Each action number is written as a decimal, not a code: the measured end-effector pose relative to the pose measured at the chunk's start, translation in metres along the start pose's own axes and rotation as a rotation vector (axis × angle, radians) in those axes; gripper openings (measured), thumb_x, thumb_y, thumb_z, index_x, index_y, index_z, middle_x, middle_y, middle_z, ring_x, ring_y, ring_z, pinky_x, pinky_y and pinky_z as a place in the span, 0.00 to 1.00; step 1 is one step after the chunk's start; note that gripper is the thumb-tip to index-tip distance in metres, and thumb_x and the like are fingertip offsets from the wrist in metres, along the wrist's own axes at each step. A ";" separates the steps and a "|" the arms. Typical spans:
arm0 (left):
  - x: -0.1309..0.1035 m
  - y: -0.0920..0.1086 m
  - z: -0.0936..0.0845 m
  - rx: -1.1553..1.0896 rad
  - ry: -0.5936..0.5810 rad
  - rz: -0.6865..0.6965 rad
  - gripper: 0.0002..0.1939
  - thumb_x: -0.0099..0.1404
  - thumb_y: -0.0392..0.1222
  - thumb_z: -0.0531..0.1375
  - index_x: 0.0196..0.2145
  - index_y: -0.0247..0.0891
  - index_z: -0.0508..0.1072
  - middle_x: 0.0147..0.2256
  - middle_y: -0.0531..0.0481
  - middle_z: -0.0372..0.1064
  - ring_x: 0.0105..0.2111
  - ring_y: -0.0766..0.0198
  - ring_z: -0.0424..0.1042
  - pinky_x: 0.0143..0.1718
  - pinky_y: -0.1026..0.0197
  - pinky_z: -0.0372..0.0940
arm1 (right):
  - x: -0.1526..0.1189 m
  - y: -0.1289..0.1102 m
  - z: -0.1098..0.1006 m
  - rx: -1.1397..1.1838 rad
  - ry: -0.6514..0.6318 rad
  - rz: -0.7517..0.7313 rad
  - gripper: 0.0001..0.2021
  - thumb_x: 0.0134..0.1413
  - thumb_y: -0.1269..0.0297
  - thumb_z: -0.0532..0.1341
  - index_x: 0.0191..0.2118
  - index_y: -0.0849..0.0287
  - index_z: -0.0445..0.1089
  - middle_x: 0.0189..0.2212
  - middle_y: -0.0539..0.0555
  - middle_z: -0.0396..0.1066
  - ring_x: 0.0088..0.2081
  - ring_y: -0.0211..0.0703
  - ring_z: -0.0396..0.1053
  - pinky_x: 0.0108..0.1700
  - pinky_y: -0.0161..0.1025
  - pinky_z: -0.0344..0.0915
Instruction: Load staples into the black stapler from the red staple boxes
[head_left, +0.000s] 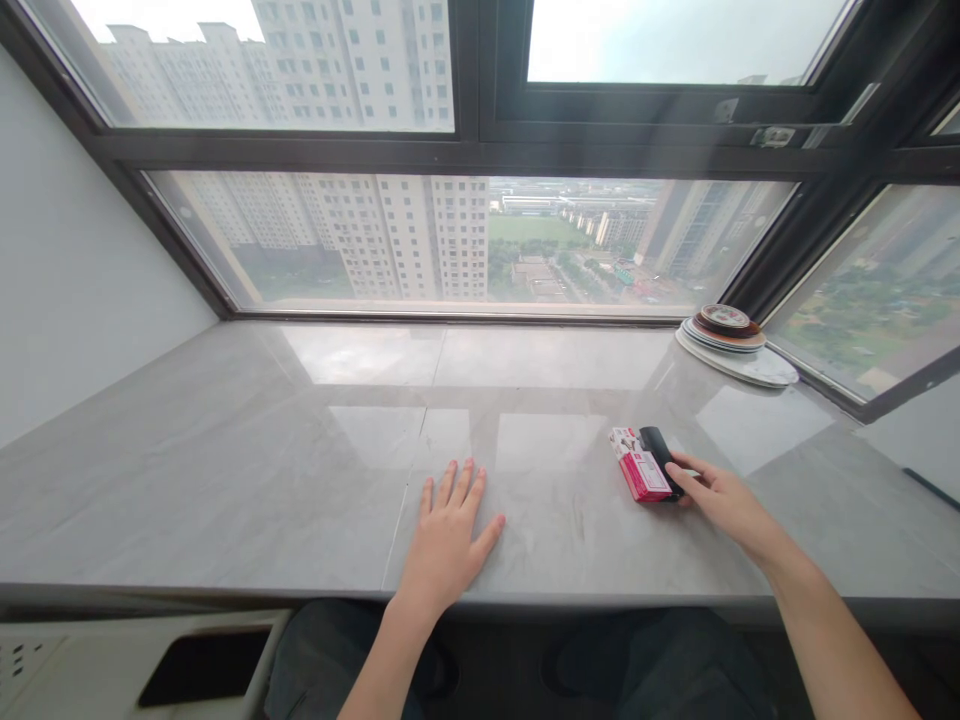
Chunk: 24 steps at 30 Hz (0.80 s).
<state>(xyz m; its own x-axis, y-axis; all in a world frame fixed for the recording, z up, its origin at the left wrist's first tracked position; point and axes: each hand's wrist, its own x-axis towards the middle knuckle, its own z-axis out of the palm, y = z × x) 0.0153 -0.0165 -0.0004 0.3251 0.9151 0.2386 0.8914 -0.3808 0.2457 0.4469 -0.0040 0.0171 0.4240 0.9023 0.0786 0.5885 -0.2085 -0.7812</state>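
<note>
My left hand point(448, 540) lies flat on the grey marbled sill, fingers spread, holding nothing. Over to the right, my right hand point(712, 497) has its thumb and fingers closed on a black stapler point(657, 452), gripping its near end. Right against the stapler's left side is a small pink-and-white cardboard box point(643, 474) with printing on its top. Whether the fingers also touch the box is hidden.
A stack of round plates or coasters point(729, 340) stands in the far right corner of the sill point(225, 470). Dark-framed windows point(465, 155) rise behind it. Below the front edge, at left, is a pale cabinet-like object point(90, 660) with a dark phone-shaped item point(204, 667).
</note>
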 end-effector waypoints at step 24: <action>0.026 0.050 -0.005 -0.266 0.249 -0.368 0.35 0.67 0.45 0.60 0.69 0.43 0.56 0.57 0.38 0.65 0.56 0.45 0.69 0.55 0.45 0.66 | -0.104 -0.114 0.160 0.381 -0.208 -0.125 0.31 0.65 0.47 0.57 0.68 0.55 0.60 0.50 0.59 0.70 0.37 0.45 0.72 0.41 0.45 0.75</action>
<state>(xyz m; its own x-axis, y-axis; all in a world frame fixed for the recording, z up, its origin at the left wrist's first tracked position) 0.0667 -0.0125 0.0229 -0.1086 0.9477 0.3001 0.8109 -0.0902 0.5782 0.2258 -0.0134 -0.0011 0.1952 0.9766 0.0907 0.3145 0.0253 -0.9489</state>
